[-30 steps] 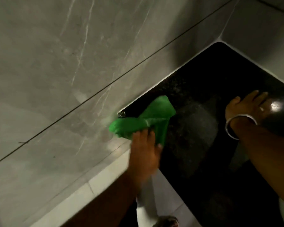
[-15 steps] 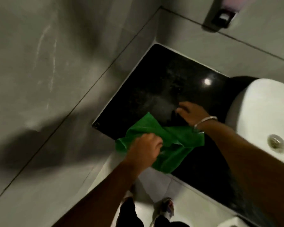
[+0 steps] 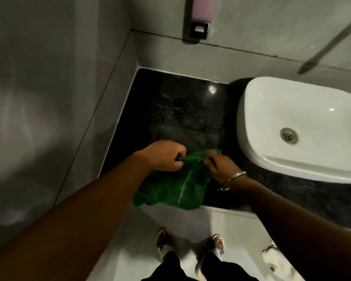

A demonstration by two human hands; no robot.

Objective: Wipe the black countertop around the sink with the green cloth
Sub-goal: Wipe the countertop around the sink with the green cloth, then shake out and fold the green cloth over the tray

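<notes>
The green cloth (image 3: 176, 186) hangs over the front edge of the black countertop (image 3: 178, 110), held up by its top edge. My left hand (image 3: 164, 157) is closed on the cloth's upper left corner. My right hand (image 3: 219, 165), with a metal bangle on the wrist, pinches the cloth's upper right part. The white sink (image 3: 300, 126) sits on the counter just right of my hands. The countertop's left section behind the cloth shows faint streaks.
Grey tiled walls (image 3: 59, 88) close the counter on the left and at the back. A wall-mounted dispenser (image 3: 199, 17) hangs above the back corner, and a metal tap spout (image 3: 330, 43) reaches over the sink. My feet (image 3: 190, 246) stand on the pale floor below.
My right hand has come off the countertop and taken hold of the cloth. Both hands have drawn the cloth toward the front edge, and my view has swung right, showing the sink.
</notes>
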